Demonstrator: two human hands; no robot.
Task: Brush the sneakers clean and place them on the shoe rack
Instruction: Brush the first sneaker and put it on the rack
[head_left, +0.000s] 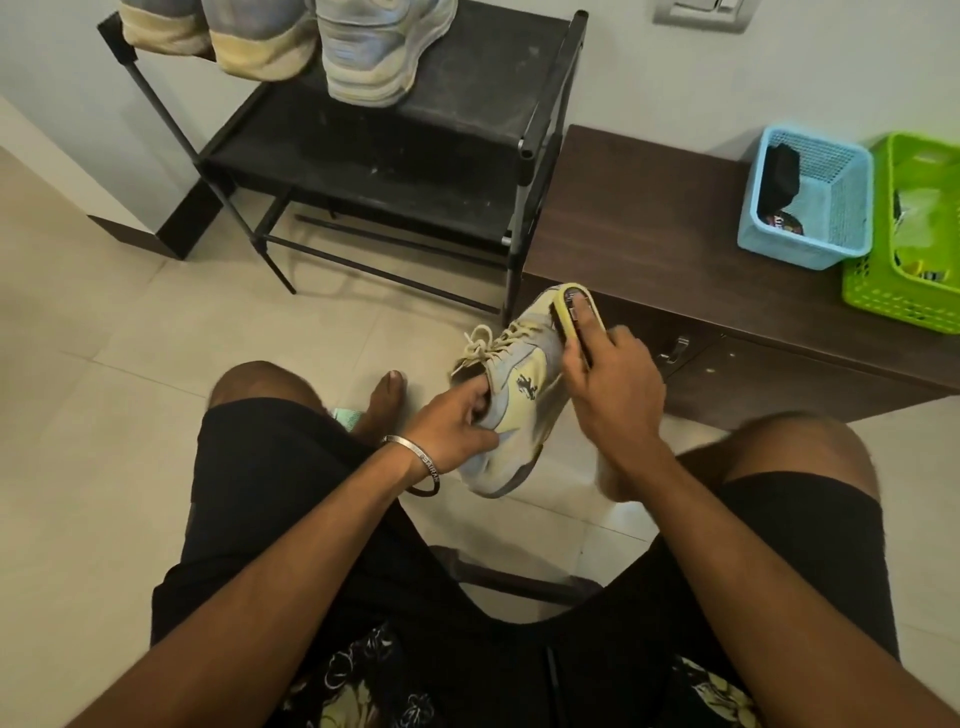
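A pale yellow and blue sneaker (519, 384) with loose laces is held in the air between my knees. My left hand (452, 421) grips it at the heel, fingers tucked into the opening. My right hand (613, 384) holds a brush (582, 312) with a yellow edge, pressed against the toe side of the sneaker. The black shoe rack (395, 156) stands against the wall ahead. Three similar sneakers (374, 52) sit on its top shelf, partly cut off by the frame.
A dark wooden bench (649, 223) stands right of the rack, carrying a blue basket (810, 208) and a green basket (909, 234). My bare foot (382, 400) rests on the tiled floor. My knees in black shorts flank the sneaker.
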